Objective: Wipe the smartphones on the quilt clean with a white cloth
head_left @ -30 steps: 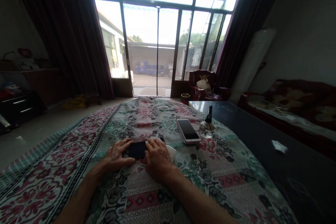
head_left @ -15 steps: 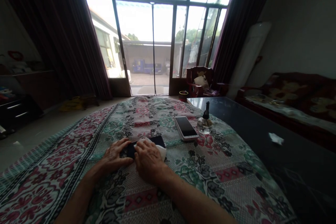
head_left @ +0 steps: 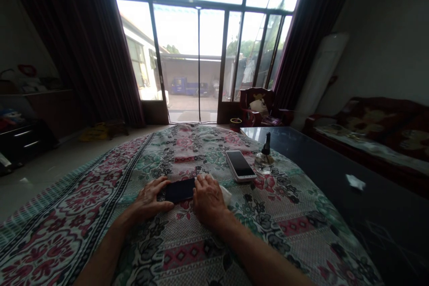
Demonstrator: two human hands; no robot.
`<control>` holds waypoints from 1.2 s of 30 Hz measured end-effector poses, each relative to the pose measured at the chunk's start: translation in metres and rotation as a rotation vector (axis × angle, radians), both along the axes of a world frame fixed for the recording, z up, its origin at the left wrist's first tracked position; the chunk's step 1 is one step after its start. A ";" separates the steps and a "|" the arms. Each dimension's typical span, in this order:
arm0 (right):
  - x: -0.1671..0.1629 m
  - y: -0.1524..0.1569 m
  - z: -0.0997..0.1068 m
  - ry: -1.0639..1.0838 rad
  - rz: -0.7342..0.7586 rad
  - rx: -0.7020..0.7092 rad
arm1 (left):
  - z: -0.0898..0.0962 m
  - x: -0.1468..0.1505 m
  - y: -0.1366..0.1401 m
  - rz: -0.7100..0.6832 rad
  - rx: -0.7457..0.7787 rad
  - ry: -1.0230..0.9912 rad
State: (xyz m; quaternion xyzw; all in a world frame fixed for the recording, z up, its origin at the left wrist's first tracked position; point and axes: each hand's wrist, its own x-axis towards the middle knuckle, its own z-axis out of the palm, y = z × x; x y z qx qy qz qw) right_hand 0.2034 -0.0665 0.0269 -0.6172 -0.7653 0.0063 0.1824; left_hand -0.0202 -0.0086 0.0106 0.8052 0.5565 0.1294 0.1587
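Note:
A dark smartphone lies flat on the patterned cloth in front of me. My left hand grips its left end, fingers at the far edge and thumb at the near edge. Over the phone's right end is my right hand, its fingers bent and pressed onto a white tissue. Most of the tissue is hidden under that palm; a crumpled part sticks out on the right. Beyond it lies a white-framed phone, with a clear spray bottle with a black nozzle beside it.
The floral cloth covers the surface under my hands. On the right stands a dark glossy table bearing a crumpled white tissue. A wooden armchair and glass doors are at the back, a sofa along the right.
My right hand has slid right along the phone with the tissue, uncovering more of the dark surface. My left hand stays at the left end. The view has shifted slightly.

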 end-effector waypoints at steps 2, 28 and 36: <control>-0.010 -0.004 -0.002 -0.001 0.092 -0.004 | 0.002 0.001 0.000 0.004 0.008 0.000; 0.016 0.010 0.001 0.118 0.010 0.068 | -0.001 -0.002 -0.003 -0.050 -0.005 -0.031; 0.032 -0.011 -0.001 0.103 0.080 0.048 | -0.001 -0.002 -0.004 -0.026 -0.023 -0.036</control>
